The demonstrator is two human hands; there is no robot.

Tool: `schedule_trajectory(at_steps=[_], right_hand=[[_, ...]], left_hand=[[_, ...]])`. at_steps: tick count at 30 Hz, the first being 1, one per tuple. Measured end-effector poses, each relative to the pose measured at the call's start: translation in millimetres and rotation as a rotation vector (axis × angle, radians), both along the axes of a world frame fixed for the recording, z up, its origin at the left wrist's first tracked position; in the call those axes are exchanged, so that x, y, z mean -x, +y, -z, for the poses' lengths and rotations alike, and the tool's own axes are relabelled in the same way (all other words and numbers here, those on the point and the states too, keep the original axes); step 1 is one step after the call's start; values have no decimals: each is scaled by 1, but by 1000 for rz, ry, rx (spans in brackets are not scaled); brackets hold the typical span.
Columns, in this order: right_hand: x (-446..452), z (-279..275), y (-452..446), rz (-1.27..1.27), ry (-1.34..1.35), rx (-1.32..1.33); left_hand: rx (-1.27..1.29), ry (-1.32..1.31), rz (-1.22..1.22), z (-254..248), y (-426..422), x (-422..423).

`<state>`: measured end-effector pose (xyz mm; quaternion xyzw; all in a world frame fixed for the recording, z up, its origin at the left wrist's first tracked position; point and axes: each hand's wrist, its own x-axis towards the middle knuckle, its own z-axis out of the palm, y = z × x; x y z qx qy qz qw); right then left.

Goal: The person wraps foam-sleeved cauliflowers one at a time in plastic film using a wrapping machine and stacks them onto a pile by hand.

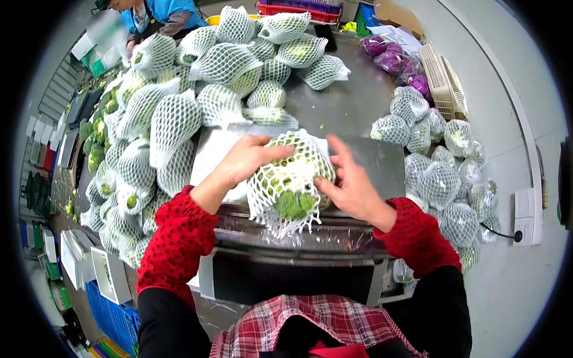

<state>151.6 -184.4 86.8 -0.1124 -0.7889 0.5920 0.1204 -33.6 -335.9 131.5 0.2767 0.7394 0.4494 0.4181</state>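
Note:
At the near edge of the table, a broccoli head sits in a white foam net. Its green florets show through the net's open end, which faces me. My left hand is on the net's upper left side, fingers curled over the mesh. On the right side, my right hand has its thumb pressed on the net near the front and its index finger stretched along the far side. The other right fingers are partly hidden behind the bundle.
Netted vegetables are piled high on the left. More wrapped bundles lie on the right, near purple cabbages in plastic and a cream basket. Loose broccoli sits far left. Another person in a blue vest is across the table.

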Motion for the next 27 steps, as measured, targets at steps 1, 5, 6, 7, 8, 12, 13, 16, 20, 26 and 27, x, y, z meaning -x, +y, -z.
schedule_trajectory(at_steps=[1,5,6,7,8,12,13,16,20,26,27], right_hand=[[-6,13,-2,-16,73,-428],[-20,2,-11,233,28,-258],[-39,-16,-10,270,11,-363],[-64,-32,-5,306,-5,-469],[-91,-39,-2,280,-223,-620],[-136,-26,-22,112,-726,-903],[-130,-25,-31,110,-666,-870],[-124,14,-26,252,-373,-593],[-194,-71,-67,110,-537,475],[-110,-125,-37,369,700,862],[-77,-90,-13,389,659,568]], left_hand=[[4,-96,14,23,-8,-2],[-217,-119,-322,25,-48,-24],[-268,220,-327,34,-71,-29],[-157,696,-314,42,-98,-33],[128,1023,-239,38,-126,-44],[408,1289,-20,57,-166,-64],[393,1272,10,58,-156,-64],[147,811,-6,66,-145,-64],[-33,-218,7,-11,-212,-97],[-940,196,-197,-94,-101,-76],[-842,361,-148,-71,-66,-47]])
